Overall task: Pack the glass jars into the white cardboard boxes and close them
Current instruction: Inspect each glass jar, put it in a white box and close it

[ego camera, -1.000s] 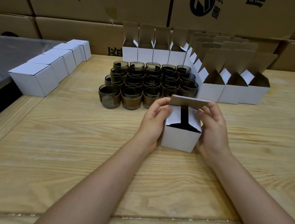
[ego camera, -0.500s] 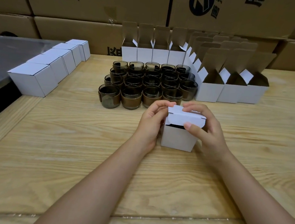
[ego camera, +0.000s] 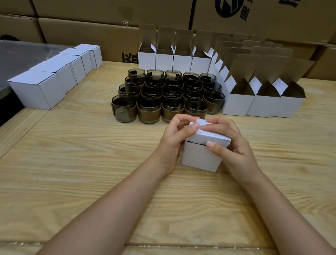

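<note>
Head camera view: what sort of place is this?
Probably a warehouse packing station: brown shipping cartons stacked behind, rows of open white boxes and glass jars on the wooden table, closed boxes lined up left.

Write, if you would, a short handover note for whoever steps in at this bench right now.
Left hand: holds the white box at its left side, fingertips on the lid.
Right hand: curled over the lid, thumb pressing its front flap.
The box stands on the table. The lid is folded over, but a dark gap at the front shows it is not fully tucked. Contents hidden.
Done: a row of closed boxes at the left.
Left: seat this lid, then fill the open boxes with the glass jars grouped mid-table and close them.
</note>
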{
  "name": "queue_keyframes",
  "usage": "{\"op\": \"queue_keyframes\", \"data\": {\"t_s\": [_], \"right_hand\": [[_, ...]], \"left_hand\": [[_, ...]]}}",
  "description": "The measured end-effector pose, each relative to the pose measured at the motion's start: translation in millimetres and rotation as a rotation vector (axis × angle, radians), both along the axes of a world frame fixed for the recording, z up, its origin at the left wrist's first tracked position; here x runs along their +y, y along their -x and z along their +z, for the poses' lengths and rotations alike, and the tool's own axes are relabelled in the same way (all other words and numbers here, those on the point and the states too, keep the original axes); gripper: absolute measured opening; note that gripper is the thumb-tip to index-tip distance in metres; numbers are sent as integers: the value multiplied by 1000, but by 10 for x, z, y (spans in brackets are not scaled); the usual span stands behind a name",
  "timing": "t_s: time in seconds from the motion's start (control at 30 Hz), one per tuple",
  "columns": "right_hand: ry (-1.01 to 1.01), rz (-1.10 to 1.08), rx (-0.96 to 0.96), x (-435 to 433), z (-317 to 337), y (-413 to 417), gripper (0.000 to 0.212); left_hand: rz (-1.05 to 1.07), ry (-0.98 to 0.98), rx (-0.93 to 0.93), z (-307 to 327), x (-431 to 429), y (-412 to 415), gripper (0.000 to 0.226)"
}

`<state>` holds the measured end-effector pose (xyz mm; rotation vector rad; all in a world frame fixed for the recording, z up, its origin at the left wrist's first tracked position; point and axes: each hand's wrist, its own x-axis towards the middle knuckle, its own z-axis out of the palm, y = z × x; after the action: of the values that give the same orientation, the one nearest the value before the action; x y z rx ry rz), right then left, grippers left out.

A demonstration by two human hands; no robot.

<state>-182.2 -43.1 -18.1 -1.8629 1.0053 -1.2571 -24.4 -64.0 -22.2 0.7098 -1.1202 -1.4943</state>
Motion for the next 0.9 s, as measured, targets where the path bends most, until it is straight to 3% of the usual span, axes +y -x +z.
{"op": "queue_keyframes", "data": {"t_s": [0.13,0.4,0.6,0.77,0.9], "right_hand": [[34,5,65,-7,-23,25,28],[-146,41,-14,-4,-42,29,36],[-145,23,46,-13,-38,24,44],[-413,95,-283,-62,-53,166,30],[-408,115,-322,-125,-70,272,24]], "left_hand": [[83,44,-43,-40,-38,16,23],[28,38,-100,-53,-39,-9,34],[14,51,-74,2,8,-25,38],[44,16,-94,4,22,-79,24],[198,128,-254,8,72,-96,10]]}}
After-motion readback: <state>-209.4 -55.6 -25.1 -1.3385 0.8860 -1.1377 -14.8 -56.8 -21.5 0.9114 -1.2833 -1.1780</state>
